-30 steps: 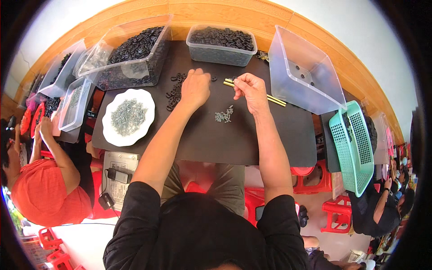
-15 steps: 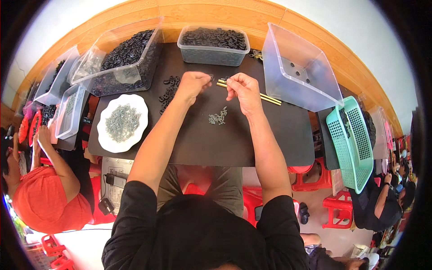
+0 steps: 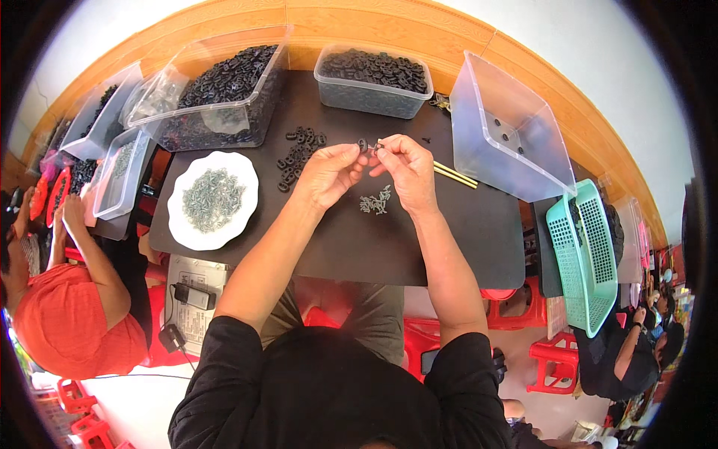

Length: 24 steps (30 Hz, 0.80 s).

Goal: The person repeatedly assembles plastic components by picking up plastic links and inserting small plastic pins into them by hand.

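Here, hands (image 3: 329,175) close, black piece (image 3: 363,145) pinched

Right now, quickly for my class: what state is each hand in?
Left hand: closed, pinching a small black part in its grip.
Right hand: closed, pinching a tiny piece, too small to identify.

The desk (image 3: 359,251) is dark brown, the left plate (image 3: 179,213) white, the held part (image 3: 363,144) black, the rods (image 3: 456,176) gold, the right basket (image 3: 574,288) mint green.
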{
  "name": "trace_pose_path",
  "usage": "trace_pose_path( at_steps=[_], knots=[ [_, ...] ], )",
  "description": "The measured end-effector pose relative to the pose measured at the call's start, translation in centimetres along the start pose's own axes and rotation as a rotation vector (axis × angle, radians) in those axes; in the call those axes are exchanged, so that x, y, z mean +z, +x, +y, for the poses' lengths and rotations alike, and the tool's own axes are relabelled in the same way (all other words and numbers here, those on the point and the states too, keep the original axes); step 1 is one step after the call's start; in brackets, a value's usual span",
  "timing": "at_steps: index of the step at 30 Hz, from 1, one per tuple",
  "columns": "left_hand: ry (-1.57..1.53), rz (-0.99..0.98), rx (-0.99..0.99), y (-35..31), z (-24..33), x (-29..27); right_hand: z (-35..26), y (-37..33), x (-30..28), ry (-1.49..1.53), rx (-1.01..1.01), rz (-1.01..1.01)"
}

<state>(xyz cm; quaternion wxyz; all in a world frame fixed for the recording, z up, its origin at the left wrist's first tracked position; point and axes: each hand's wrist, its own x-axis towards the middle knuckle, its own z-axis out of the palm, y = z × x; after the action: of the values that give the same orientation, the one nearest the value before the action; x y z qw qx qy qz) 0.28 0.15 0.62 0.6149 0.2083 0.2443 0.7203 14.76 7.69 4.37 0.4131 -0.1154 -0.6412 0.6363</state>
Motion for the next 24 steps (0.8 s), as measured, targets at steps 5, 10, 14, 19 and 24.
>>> trace_pose_path(
  at_steps=[5,10,14,19,24],
  knots=[
    [0.038,-0.004,0.036,-0.1,0.1,0.3,-0.1,0.1,0.0,0.013,0.004,0.008],
    [0.122,-0.004,0.064,-0.2,0.0,0.4,0.5,0.1,-0.1,-0.049,-0.030,-0.004],
    [0.273,0.059,0.137,-0.5,0.0,1.1,0.7,0.0,-0.1,-0.087,-0.041,-0.016],
    [0.492,0.091,0.278,-0.7,0.1,2.0,0.7,0.0,0.1,-0.128,0.010,-0.003],
    [0.712,0.096,0.328,-0.8,0.6,2.0,0.6,-0.1,-0.1,-0.119,0.011,-0.045]
  ],
)
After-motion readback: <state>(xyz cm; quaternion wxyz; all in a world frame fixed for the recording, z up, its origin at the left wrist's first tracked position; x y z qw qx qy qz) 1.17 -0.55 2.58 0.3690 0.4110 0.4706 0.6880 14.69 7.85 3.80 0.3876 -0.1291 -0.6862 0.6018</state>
